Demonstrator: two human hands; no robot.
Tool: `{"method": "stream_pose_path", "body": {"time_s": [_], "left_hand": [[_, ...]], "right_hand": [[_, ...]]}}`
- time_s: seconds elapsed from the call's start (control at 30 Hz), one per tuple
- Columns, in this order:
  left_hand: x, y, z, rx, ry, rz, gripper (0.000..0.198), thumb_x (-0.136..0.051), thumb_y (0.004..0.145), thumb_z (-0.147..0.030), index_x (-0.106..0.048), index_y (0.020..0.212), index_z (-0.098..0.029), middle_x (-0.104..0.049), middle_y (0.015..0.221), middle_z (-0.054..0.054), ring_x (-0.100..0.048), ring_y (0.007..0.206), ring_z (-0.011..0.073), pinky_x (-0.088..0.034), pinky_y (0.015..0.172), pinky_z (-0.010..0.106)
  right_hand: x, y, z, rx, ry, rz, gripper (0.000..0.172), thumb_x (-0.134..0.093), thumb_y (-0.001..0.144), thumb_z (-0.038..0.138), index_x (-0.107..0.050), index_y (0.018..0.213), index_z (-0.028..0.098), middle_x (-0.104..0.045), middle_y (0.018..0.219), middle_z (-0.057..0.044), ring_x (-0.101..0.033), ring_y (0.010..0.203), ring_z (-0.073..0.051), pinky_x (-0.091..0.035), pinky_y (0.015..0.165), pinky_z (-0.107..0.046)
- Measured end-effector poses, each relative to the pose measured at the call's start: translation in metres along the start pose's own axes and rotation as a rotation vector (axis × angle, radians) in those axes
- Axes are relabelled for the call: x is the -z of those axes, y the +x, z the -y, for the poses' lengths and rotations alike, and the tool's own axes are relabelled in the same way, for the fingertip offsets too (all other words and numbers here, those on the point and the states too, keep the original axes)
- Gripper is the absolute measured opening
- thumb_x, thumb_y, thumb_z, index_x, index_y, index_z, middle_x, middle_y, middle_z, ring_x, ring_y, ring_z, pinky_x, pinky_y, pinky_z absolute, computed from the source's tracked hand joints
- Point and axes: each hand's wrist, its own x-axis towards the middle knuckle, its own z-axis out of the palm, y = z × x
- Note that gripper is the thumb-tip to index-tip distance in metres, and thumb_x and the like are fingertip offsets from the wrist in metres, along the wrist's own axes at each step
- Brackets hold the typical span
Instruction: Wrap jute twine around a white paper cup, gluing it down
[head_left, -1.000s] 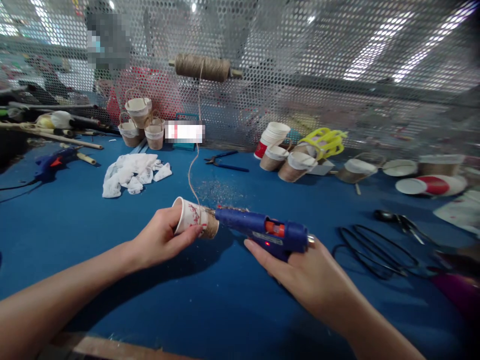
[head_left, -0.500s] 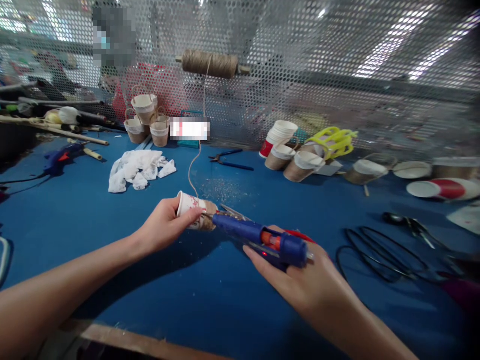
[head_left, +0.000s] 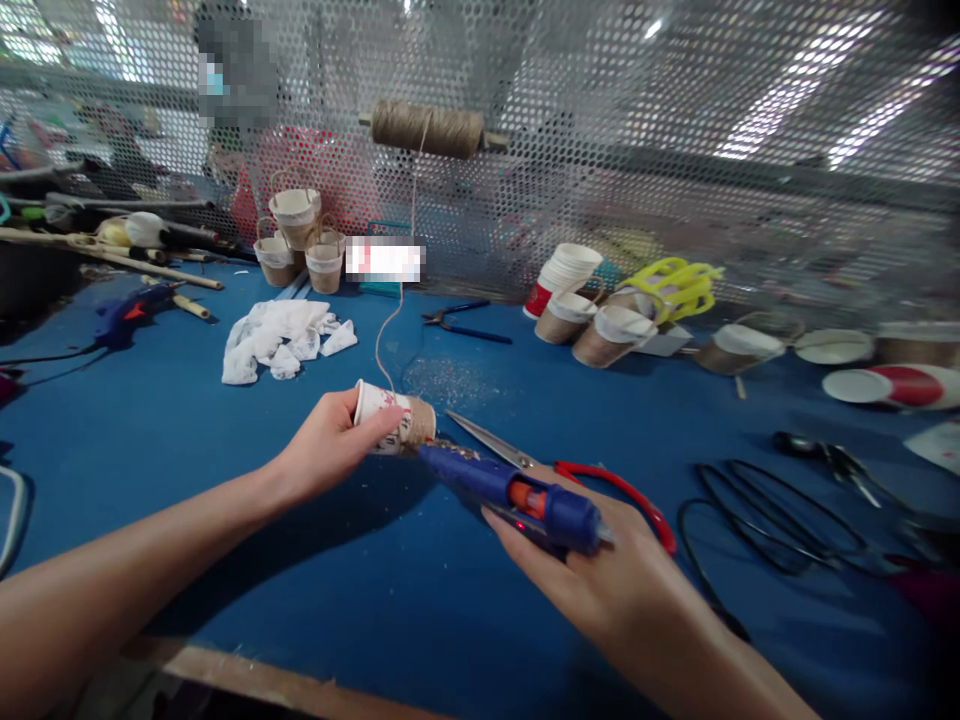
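My left hand grips a paper cup lying on its side, white with a red print, its base end wrapped in twine. A strand of that twine runs up from the cup to a spool on the mesh wall. In my right hand is a blue glue gun, a red light showing on its side. The gun's nozzle points at the wrapped end of the cup; whether it touches is hard to see. Scissors with red handles lie just behind the gun.
Pliers and crumpled white cloth lie farther back. Twine-covered cups with handles stand at back left, others at back right by stacked cups. A black cable coils at right. Another glue gun lies left.
The glue gun and my right hand have shifted slightly down and left, with the nozzle now at the cup's lower edge. More of the scissors shows. My left hand still holds the cup.
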Motion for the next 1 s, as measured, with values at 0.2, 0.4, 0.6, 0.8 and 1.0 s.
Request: {"method": "stream_pose_path", "body": {"time_s": [0.2,0.4,0.6,0.8,1.0], "left_hand": [[0.000,-0.003,0.000,-0.058,0.076,0.021,0.030,-0.055,0.077,-0.034,-0.065,0.088,-0.009,-0.070,0.083,0.009,-0.060,0.066,0.0138,-0.047,0.064,0.023],[-0.001,-0.006,0.001,-0.138,0.142,0.049,0.034,-0.051,0.080,-0.034,-0.064,0.098,-0.008,-0.070,0.093,0.011,-0.062,0.075,0.0158,-0.048,0.069,0.023],[0.003,-0.007,0.005,-0.279,0.294,0.073,0.032,-0.047,0.082,-0.032,-0.065,0.095,-0.008,-0.067,0.087,0.011,-0.059,0.069,0.0151,-0.048,0.065,0.025],[0.003,-0.008,0.007,-0.376,0.376,0.085,0.029,-0.047,0.082,-0.030,-0.064,0.089,-0.007,-0.063,0.075,0.008,-0.049,0.058,0.0112,-0.043,0.056,0.023],[0.004,-0.009,0.008,-0.511,0.432,0.122,0.023,-0.048,0.082,-0.025,-0.062,0.082,-0.007,-0.061,0.070,0.007,-0.048,0.059,0.0115,-0.041,0.055,0.023]], "right_hand": [[0.003,0.003,0.003,-0.036,0.025,-0.119,0.005,-0.056,0.075,0.025,-0.055,0.070,0.024,-0.066,0.063,0.000,-0.062,0.055,-0.018,-0.051,0.054,-0.029],[0.006,0.006,0.006,-0.057,0.076,-0.128,0.007,-0.054,0.075,0.029,-0.059,0.076,0.024,-0.069,0.070,-0.002,-0.067,0.067,-0.021,-0.054,0.065,-0.032],[0.008,0.009,0.005,-0.111,0.058,-0.131,0.010,-0.055,0.072,0.031,-0.061,0.075,0.024,-0.071,0.073,-0.003,-0.067,0.072,-0.023,-0.054,0.068,-0.035],[0.009,0.007,0.001,-0.169,0.008,-0.138,0.014,-0.057,0.071,0.034,-0.064,0.075,0.023,-0.071,0.073,-0.006,-0.067,0.071,-0.027,-0.054,0.065,-0.039],[0.011,0.009,-0.010,0.035,0.002,-0.134,0.006,-0.063,0.069,0.029,-0.066,0.074,0.027,-0.070,0.069,-0.003,-0.065,0.068,-0.024,-0.051,0.064,-0.035]]}}
